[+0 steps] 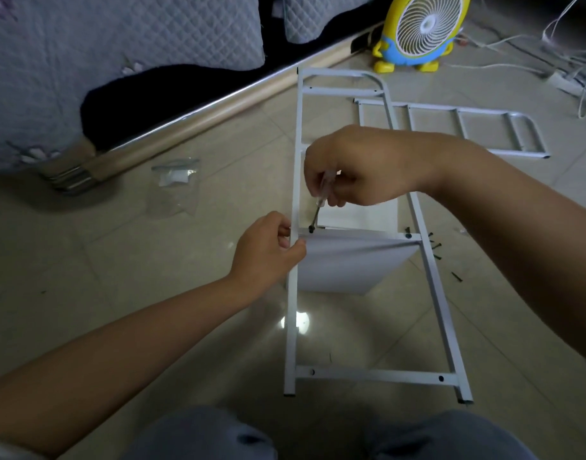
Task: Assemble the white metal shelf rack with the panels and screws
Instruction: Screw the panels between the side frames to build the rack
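A white metal side frame (pixel 291 327) lies flat on the tiled floor, running away from me. A white shelf panel (pixel 344 263) stands against its middle crossbar. My right hand (pixel 361 167) grips a small screwdriver (pixel 321 200) with a clear handle; its tip sits on a dark screw (pixel 311 230) at the crossbar's left end. My left hand (pixel 268 247) pinches the frame's left rail and the panel's corner beside that screw. A second screw (pixel 408 235) sits at the crossbar's right end. Another white side frame (pixel 457 127) lies on the floor further right.
Loose dark screws (pixel 436 247) lie on the floor right of the frame. An empty clear plastic bag (pixel 173 187) lies to the left. A bed with a grey quilt (pixel 119 61) fills the upper left. A yellow fan (pixel 421 31) and white cables (pixel 570 71) are at the back right.
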`<state>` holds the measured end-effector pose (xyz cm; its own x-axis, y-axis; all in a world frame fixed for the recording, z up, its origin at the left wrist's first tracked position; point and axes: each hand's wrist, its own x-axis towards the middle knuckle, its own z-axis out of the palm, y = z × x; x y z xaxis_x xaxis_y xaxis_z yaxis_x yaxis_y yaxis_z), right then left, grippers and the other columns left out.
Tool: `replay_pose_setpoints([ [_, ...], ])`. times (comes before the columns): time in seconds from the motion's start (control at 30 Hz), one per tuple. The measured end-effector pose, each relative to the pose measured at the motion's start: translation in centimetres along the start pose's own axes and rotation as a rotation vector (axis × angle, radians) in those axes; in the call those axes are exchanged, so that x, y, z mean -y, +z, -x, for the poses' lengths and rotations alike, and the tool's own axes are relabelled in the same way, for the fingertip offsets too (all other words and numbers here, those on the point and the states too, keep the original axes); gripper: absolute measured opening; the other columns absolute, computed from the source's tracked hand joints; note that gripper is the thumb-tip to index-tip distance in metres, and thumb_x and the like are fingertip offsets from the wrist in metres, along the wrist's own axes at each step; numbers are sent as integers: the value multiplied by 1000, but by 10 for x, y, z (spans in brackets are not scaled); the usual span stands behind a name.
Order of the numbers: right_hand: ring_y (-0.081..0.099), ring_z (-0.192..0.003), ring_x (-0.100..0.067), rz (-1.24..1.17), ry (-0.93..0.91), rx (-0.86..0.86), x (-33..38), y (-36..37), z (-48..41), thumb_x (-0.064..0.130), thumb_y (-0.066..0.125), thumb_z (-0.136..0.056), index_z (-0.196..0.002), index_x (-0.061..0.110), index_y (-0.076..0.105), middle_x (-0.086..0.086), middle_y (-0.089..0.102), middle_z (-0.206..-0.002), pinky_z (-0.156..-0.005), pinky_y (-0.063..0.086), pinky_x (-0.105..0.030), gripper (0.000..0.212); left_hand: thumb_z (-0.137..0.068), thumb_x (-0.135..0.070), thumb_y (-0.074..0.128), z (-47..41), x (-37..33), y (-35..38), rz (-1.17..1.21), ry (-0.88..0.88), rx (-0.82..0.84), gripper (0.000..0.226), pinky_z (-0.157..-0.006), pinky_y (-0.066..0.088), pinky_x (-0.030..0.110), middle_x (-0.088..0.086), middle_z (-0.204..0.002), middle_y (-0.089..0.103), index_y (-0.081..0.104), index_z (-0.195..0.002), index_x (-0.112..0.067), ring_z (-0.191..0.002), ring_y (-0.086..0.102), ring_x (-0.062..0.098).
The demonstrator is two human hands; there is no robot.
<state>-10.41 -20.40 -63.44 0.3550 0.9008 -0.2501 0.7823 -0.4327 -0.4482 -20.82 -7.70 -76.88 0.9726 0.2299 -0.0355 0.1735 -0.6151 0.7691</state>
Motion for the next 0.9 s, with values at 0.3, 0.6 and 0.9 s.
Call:
replay_pose_setpoints([
  [0.3, 65, -65, -13, -144, 138, -64, -12, 3, -6, -10, 42, -78, -74, 15, 51, -13, 64, -82, -61, 52, -25, 26, -80, -17, 68, -7, -1, 0, 4, 5, -2, 18, -68, 47, 26, -8, -70, 50, 51, -86, -15, -67, 51, 11],
  [0.6, 67, -69, -5, -139, 84, 1, -9, -4, 1, 1, 50, -89, -83, 18, 53, -4, 68, -81, -66, 52, -16, 19, -80, -14, 69, 1, 4, 1, 78, 31, -7, 21, -66, 48, 23, -11, -72, 49, 50, -89, -15, -64, 49, 5],
  [0.9, 36, -40, -5, 255, -12, -260, -7, 8, -10, 37, 43, -91, -61, 7, 44, 6, 33, -43, -44, 28, -21, 42, -79, -15, 69, 4, 7, 1, 94, 44, -8, 20, -66, 48, 24, -8, -74, 52, 51, -89, -15, -68, 53, 8],
])
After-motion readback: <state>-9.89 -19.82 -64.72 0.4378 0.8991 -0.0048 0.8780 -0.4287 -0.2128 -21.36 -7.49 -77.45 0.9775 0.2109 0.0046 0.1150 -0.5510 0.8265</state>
